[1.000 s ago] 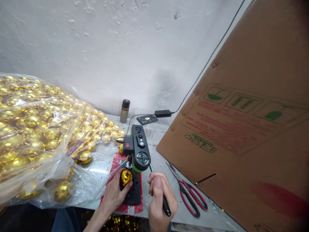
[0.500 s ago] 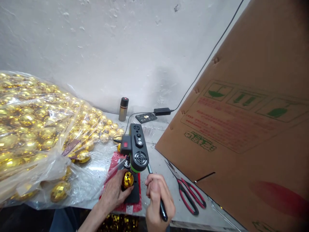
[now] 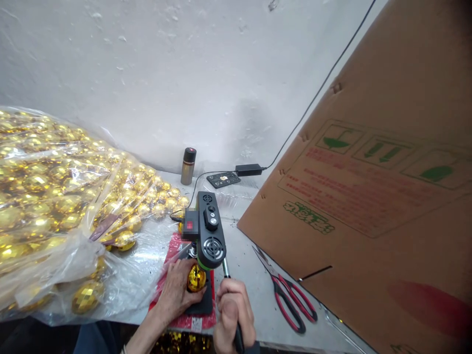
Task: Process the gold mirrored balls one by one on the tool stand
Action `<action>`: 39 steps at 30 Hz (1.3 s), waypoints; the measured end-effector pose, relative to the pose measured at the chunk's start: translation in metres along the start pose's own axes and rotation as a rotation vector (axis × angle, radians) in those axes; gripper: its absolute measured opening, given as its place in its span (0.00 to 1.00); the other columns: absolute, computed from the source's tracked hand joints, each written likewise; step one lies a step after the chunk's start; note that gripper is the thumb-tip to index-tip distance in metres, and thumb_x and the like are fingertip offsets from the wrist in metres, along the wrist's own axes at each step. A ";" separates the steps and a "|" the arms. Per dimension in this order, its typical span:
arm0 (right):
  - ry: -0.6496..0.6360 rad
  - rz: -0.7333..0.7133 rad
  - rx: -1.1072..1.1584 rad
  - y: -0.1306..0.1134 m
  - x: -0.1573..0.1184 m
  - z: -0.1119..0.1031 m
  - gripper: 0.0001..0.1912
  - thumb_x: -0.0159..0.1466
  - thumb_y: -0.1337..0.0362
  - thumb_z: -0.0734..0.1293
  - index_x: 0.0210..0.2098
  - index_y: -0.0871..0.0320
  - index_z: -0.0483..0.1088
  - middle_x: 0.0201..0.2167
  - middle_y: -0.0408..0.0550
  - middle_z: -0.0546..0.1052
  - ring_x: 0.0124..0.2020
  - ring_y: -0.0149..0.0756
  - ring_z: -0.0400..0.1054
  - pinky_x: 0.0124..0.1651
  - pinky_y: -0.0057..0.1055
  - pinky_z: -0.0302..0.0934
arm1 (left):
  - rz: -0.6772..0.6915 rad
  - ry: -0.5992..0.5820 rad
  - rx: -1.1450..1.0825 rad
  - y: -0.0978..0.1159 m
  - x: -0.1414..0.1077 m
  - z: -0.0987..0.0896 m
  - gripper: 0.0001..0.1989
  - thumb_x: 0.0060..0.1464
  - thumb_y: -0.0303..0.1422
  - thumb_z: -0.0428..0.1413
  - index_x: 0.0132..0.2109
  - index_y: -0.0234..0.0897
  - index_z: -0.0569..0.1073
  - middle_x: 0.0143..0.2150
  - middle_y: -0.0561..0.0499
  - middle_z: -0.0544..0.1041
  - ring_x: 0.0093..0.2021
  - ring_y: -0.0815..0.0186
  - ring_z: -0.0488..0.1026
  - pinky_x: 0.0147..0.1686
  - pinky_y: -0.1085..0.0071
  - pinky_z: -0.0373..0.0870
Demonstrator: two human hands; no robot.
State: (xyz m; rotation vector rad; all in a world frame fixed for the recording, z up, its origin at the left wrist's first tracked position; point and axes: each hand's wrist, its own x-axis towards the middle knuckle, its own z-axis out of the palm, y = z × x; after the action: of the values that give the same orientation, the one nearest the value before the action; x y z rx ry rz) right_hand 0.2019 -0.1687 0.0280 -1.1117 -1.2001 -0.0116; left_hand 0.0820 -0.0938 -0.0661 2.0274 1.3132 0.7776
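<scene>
My left hand (image 3: pixel 176 291) grips a small gold faceted ball (image 3: pixel 195 278) on the black base plate (image 3: pixel 201 306) of a small black bench press machine (image 3: pixel 207 231). The machine's head hangs just above the ball. My right hand (image 3: pixel 232 310) is closed around the machine's black lever handle (image 3: pixel 236 330), low at the frame's bottom edge. A red sheet (image 3: pixel 173 255) lies under the base.
A large clear plastic bag (image 3: pixel 55 196) full of gold balls fills the left. A brown cardboard box (image 3: pixel 368 196) leans at the right. Red-handled scissors (image 3: pixel 291 300) lie beside the machine. A small bottle (image 3: pixel 188 165), remote (image 3: pixel 223 179) and power adapter (image 3: pixel 250 170) stand by the wall.
My right hand has pulled the lever handle down and toward me. The machine head has come lower over the ball. My left hand keeps the ball on the base.
</scene>
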 end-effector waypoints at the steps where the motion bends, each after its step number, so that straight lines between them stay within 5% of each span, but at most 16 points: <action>1: 0.004 -0.021 -0.004 0.003 -0.003 0.001 0.20 0.80 0.65 0.58 0.31 0.53 0.66 0.29 0.39 0.72 0.28 0.30 0.66 0.33 0.30 0.59 | 0.000 0.001 0.001 -0.001 0.000 0.001 0.20 0.50 0.37 0.68 0.51 0.41 0.80 0.47 0.45 0.84 0.49 0.44 0.80 0.54 0.49 0.73; 15: 0.046 -0.165 -0.034 0.010 0.001 0.007 0.21 0.82 0.64 0.56 0.31 0.52 0.64 0.28 0.36 0.71 0.27 0.30 0.65 0.48 0.33 0.67 | 0.004 -0.003 -0.038 -0.002 -0.001 0.001 0.21 0.51 0.36 0.67 0.53 0.41 0.80 0.48 0.44 0.84 0.50 0.44 0.78 0.54 0.49 0.72; 39: 0.026 -0.178 -0.035 0.021 -0.004 0.006 0.21 0.82 0.64 0.55 0.30 0.52 0.64 0.27 0.36 0.70 0.26 0.30 0.65 0.48 0.33 0.66 | 0.014 0.004 -0.026 -0.006 0.000 0.006 0.25 0.51 0.35 0.68 0.56 0.40 0.80 0.48 0.43 0.84 0.49 0.45 0.79 0.52 0.51 0.73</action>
State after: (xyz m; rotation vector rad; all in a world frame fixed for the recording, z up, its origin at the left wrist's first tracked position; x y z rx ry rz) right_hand 0.2069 -0.1567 0.0105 -1.0293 -1.2758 -0.1839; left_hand 0.0825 -0.0928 -0.0744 2.0170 1.2861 0.8017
